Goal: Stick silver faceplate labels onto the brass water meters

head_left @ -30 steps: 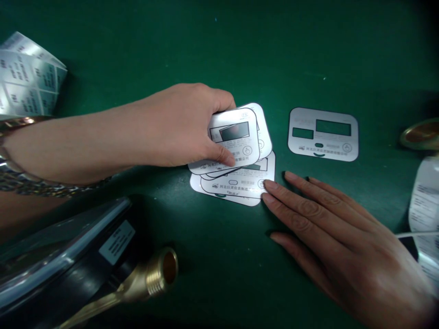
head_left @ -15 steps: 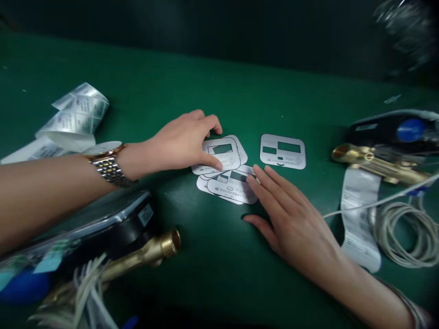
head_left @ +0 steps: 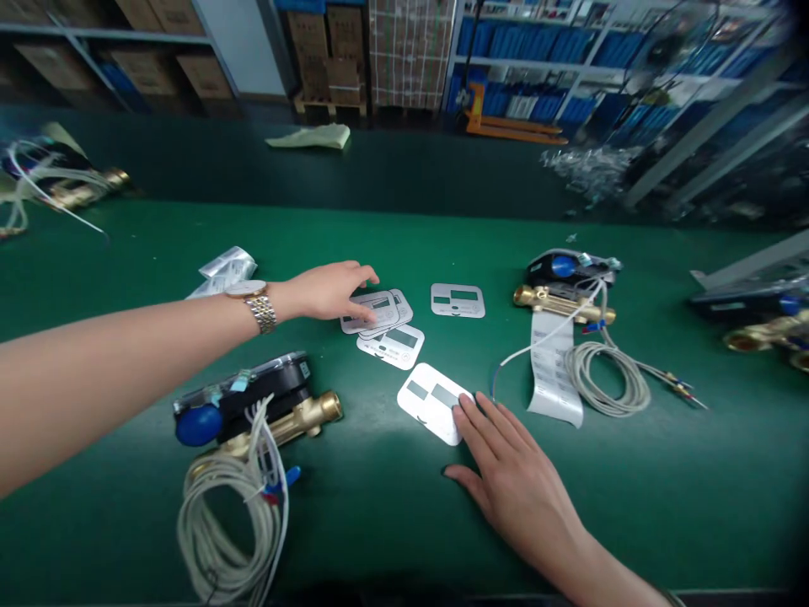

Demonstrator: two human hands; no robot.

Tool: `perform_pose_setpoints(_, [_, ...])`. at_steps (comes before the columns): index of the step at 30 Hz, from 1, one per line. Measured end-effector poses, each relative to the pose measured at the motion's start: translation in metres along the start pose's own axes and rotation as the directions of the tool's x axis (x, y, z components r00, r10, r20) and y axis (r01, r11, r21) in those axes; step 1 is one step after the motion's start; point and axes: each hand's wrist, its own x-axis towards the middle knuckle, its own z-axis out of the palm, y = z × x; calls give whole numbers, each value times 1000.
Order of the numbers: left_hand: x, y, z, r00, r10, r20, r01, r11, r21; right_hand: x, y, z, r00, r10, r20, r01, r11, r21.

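Note:
My left hand (head_left: 332,291) is at a small pile of white faceplate labels (head_left: 399,308) with rectangular cut-outs. Its thumb rests on the top label, and its fingers are spread apart beyond the pile's far edge. Another label (head_left: 404,346) sticks out from under the pile's near side. My right hand (head_left: 511,459) lies flat, fingers stretched out, their tips touching the right end of a separate label (head_left: 425,400). One more label (head_left: 458,311) lies by itself to the right of the pile.
A brass-bodied meter (head_left: 297,421) with coiled cable is at the near left. Another meter (head_left: 556,299) stands on the right, near a printed paper strip (head_left: 553,371) and a cable coil (head_left: 610,384). A silvery label roll (head_left: 231,268) lies behind my left wrist.
My right hand has drawn one label away from the pile, towards me. My left hand stays at the pile. The camera view has lifted, showing shelves behind the table.

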Motion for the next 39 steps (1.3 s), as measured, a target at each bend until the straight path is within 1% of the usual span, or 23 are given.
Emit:
perform_pose_setpoints(2, [-28, 27, -13, 996, 29, -86, -26, 999, 37, -21, -4, -4, 1000, 2, 6, -2, 999, 33])
perform_pose_setpoints(4, [-62, 65, -12, 983, 104, -150, -95, 993, 66, -36, -7, -8, 1000, 3, 31, -6, 997, 83])
perform_pose_setpoints(5, [-79, 86, -5, 976, 160, -146, -155, 987, 43, -41, -8, -9, 999, 0, 44, -4, 994, 111])
perform_pose_setpoints(7, [-108, 125, 22, 969, 224, -102, -228, 973, -29, -50, -12, -12, 998, -12, 62, 2, 986, 166])
perform_pose_setpoints(9, [-124, 154, 56, 978, 202, -56, -207, 974, -97, -55, -17, -13, 998, -11, 67, -4, 977, 211])
perform_pose_setpoints(11, [-128, 170, 86, 993, 102, -63, -110, 982, -151, -59, -21, -14, 998, 1, 68, -18, 967, 253])
perform_pose_setpoints(13, [-125, 179, 105, 996, 21, -82, -35, 983, -179, -62, -22, -15, 997, 0, 77, -24, 953, 302])
perform_pose_setpoints(16, [-124, 189, 112, 994, -40, -102, 15, 973, -231, -69, -19, -16, 993, -46, 110, 2, 931, 366])
perform_pose_setpoints(19, [-132, 199, 110, 990, -141, -28, 121, 923, -365, -78, -16, -17, 991, -90, 101, 43, 917, 396])
perform_pose_setpoints(21, [-139, 206, 110, 979, -199, 49, 196, 840, -506, -84, -19, -17, 999, -50, 21, 37, 914, 403])
perform_pose_setpoints(23, [-145, 212, 112, 966, -255, 46, 225, 735, -639, -85, -26, -18, 994, 40, -101, 1, 925, 380])
perform_pose_setpoints(24, [-147, 216, 113, 957, -289, 13, 216, 685, -696, -83, -30, -19, 983, 70, -169, -6, 936, 353])
perform_pose_setpoints(26, [-148, 225, 114, 932, -361, -36, 184, 556, -810, -74, -38, -22, 956, 62, -286, 22, 959, 284])
perform_pose_setpoints(29, [-151, 235, 112, 927, -376, 9, 122, 278, -953, -53, -45, -24, 904, 28, -426, 100, 956, 275])
perform_pose_setpoints(30, [-153, 236, 111, 926, -377, 3, 99, 235, -967, -46, -46, -25, 878, 56, -476, 116, 939, 323])
perform_pose_setpoints(31, [-156, 236, 110, 914, -403, -52, 60, 261, -963, -39, -46, -27, 853, 112, -510, 121, 908, 402])
perform_pose_setpoints(32, [-158, 234, 109, 883, -441, -163, 8, 362, -932, -34, -45, -29, 839, 191, -510, 111, 856, 504])
perform_pose_setpoints(33, [-160, 231, 107, 829, -457, -324, -50, 516, -855, -29, -45, -32, 841, 276, -465, 81, 786, 613])
perform_pose_setpoints(34, [-162, 227, 105, 758, -419, -500, -100, 683, -724, -25, -45, -35, 859, 341, -382, 32, 709, 704])
perform_pose_setpoints(35, [-164, 223, 103, 686, -322, -653, -139, 823, -551, -22, -45, -38, 888, 366, -277, -29, 647, 762])
perform_pose_setpoints(36, [-166, 220, 101, 633, -188, -751, -167, 914, -369, -19, -45, -41, 917, 354, -182, -82, 615, 785])
perform_pose_setpoints(37, [-167, 217, 99, 606, -49, -794, -191, 960, -204, -17, -47, -44, 941, 316, -122, -106, 616, 780])
perform_pose_setpoints(39, [-170, 214, 96, 588, 161, -793, -229, 973, 27, -14, -50, -48, 970, 229, -86, -89, 658, 747])
